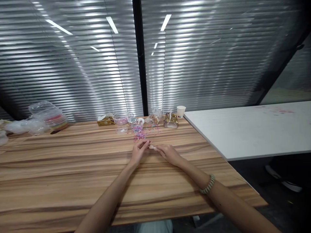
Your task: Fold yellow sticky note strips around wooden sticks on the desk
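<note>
Over the middle of the table, my left hand and my right hand meet close together. Between their fingertips is a small pale object, too small to name. My right hand is closed on one end of it. The fingers of my left hand are pinched at its other side; what they hold is too small to make out. Just beyond my fingers lies a loose pile of tiny pink, purple and blue pieces, like beads, spilling from a clear bag.
Along the back stand a gold box, a clear tub, a clear lid, a crumpled plastic bag, a gold packet and a paper cup. Stacked plastic containers sit far left. A white table adjoins right.
</note>
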A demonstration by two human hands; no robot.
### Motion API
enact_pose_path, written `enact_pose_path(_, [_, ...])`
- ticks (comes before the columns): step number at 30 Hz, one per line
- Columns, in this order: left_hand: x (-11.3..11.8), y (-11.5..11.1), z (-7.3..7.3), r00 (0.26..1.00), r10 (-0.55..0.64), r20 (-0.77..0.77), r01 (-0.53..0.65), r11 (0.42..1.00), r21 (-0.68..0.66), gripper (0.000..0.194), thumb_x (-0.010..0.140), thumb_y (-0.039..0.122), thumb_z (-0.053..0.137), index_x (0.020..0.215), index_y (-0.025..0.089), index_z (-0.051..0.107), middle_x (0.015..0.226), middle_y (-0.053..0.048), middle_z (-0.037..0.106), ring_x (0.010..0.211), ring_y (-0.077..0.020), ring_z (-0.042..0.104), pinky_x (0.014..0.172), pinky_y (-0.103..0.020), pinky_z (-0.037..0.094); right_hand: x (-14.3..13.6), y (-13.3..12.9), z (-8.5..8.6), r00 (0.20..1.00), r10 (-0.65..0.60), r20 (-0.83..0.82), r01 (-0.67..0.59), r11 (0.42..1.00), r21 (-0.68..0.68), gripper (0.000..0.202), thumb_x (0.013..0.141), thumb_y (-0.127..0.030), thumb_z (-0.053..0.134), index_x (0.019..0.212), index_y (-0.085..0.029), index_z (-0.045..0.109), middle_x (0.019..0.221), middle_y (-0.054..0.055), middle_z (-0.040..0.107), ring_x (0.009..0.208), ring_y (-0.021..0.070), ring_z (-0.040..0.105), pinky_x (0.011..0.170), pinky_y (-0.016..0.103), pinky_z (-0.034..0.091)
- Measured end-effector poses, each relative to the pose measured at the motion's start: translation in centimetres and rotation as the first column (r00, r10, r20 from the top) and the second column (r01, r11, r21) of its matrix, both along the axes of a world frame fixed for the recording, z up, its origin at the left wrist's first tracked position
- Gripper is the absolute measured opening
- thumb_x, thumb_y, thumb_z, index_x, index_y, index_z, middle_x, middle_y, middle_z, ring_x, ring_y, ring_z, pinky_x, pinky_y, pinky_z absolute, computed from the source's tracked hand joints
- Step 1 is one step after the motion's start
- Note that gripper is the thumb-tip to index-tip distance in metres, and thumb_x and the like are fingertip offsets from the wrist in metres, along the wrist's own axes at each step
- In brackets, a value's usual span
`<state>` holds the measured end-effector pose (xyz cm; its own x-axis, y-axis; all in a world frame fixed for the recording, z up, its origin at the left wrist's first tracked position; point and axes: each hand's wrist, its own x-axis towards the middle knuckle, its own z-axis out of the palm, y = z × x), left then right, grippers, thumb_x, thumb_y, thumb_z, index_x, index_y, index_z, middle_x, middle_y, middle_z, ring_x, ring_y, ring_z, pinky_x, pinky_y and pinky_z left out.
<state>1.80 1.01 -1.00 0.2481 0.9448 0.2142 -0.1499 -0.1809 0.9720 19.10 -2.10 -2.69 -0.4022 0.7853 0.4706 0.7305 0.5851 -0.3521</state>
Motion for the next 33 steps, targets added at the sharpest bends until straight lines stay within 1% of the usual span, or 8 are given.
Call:
enact_pose_path(5, [0.2,-0.4,0.2,0.963,-0.17,0.209,0.197,0.974,-0.115,0.022,0.073,0.028,0.06,0.092,0.018,0.065,0.084,-0.003,0.062,0.08,-0.0123,0.056,0.072,-0.021,0.042,0.0,-0.1,0.4,0.996,0.079,-0.051,-0.08,0.996,-0.028,0.026,0.089,-0.02,0.038,0.105,-0.019,0.059,0.098,0.006,0.065,0.086,0.0167,0.061,0.073,0.025,0.043])
enact_pose_path(9, [-0.2,0.0,0.4,0.944,-0.166,0.286,0.22,0.961,-0.167,0.021,0.074,0.03,0.06,0.089,0.017,0.064,0.084,-0.004,0.062,0.081,-0.0122,0.056,0.073,-0.022,0.043,-0.2,-0.3,0.4,0.988,0.142,-0.06,-0.146,0.988,-0.058,0.026,0.09,-0.025,0.038,0.103,-0.019,0.06,0.1,0.006,0.065,0.089,0.0164,0.06,0.076,0.025,0.044])
enact_pose_path(13, [-0.4,0.1,0.4,0.989,-0.112,0.092,0.121,0.987,-0.104,0.026,0.068,0.033,0.066,0.087,0.015,0.064,0.086,-0.005,0.064,0.082,-0.0146,0.057,0.076,-0.026,0.043,-0.3,-0.3,0.2,0.995,0.089,-0.049,-0.092,0.994,-0.059,0.028,0.091,-0.028,0.037,0.102,-0.019,0.06,0.097,0.006,0.066,0.085,0.0174,0.061,0.073,0.026,0.044])
enact_pose_path(17, [-0.1,-0.3,0.0,0.975,-0.194,-0.109,0.192,0.981,-0.029,0.033,0.059,0.031,0.073,0.086,0.014,0.064,0.089,-0.007,0.066,0.084,-0.0186,0.059,0.079,-0.031,0.044,0.0,-0.2,0.2,0.997,0.026,-0.074,-0.033,0.996,-0.085,0.027,0.09,-0.028,0.038,0.104,-0.019,0.059,0.092,0.006,0.067,0.079,0.0173,0.061,0.069,0.026,0.044])
enact_pose_path(19, [0.0,-0.3,-0.2,0.967,-0.216,-0.137,0.218,0.976,-0.003,0.031,0.059,0.032,0.072,0.084,0.014,0.064,0.088,-0.008,0.066,0.084,-0.0194,0.059,0.079,-0.032,0.044,0.1,-0.1,0.2,0.991,0.03,-0.131,-0.041,0.995,-0.086,0.025,0.089,-0.028,0.041,0.107,-0.02,0.056,0.097,0.006,0.065,0.084,0.0173,0.061,0.073,0.027,0.044])
enact_pose_path(23, [-0.2,0.1,-0.5,0.975,-0.166,-0.148,0.169,0.985,0.011,0.03,0.063,0.035,0.069,0.083,0.013,0.063,0.078,-0.006,0.066,0.073,-0.0166,0.059,0.071,-0.029,0.045,0.1,0.2,0.0,0.97,0.024,-0.242,-0.043,0.996,-0.075,0.026,0.085,-0.027,0.049,0.109,-0.02,0.053,0.104,0.006,0.062,0.092,0.0179,0.058,0.078,0.028,0.043])
enact_pose_path(28, [-0.7,0.7,-0.6,0.986,-0.075,-0.147,0.075,0.997,-0.007,0.028,0.067,0.038,0.065,0.077,0.012,0.06,0.06,-0.001,0.06,0.057,-0.0118,0.055,0.059,-0.023,0.042,0.2,0.6,-0.3,0.944,-0.053,-0.327,0.022,0.995,-0.1,0.025,0.081,-0.029,0.053,0.104,-0.016,0.053,0.083,0.005,0.064,0.064,0.0145,0.057,0.061,0.025,0.044])
enact_pose_path(33, [-0.7,0.7,-0.7,0.985,-0.065,-0.157,0.065,0.998,-0.006,0.029,0.065,0.037,0.066,0.078,0.012,0.061,0.065,-0.003,0.063,0.062,-0.0129,0.056,0.06,-0.023,0.043,0.4,0.8,-0.1,0.909,-0.076,-0.41,0.033,0.993,-0.112,0.018,0.082,-0.025,0.049,0.094,-0.016,0.058,0.077,0.005,0.064,0.06,0.0135,0.057,0.057,0.024,0.044])
